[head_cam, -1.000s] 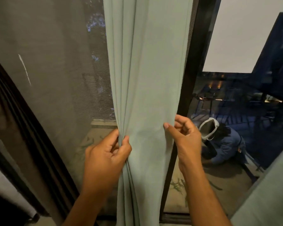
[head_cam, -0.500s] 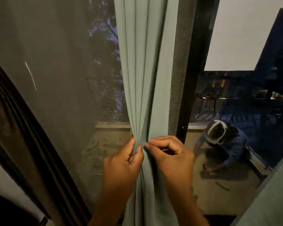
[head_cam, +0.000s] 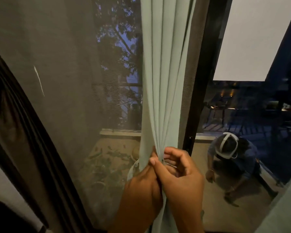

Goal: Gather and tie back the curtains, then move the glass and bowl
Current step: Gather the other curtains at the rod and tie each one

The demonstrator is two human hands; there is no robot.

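A pale green curtain [head_cam: 165,81] hangs in front of a dark window, bunched into narrow folds at waist height. My left hand [head_cam: 141,184] grips the gathered folds from the left. Pressed against it from the right, my right hand [head_cam: 180,179] closes its fingers around the same bunch. The two hands touch each other with the cloth pinched between them. No glass or bowl is in view.
A dark brown curtain [head_cam: 23,132] hangs at the far left beside a mesh screen [head_cam: 65,81]. A black window frame [head_cam: 202,81] stands right of the green curtain. The pane reflects a crouching person [head_cam: 232,158]. Another pale curtain edge [head_cam: 286,207] shows at lower right.
Both hands have come together, squeezing the spread curtain into a narrow bunch. The view has shifted so the curtain sits further right.
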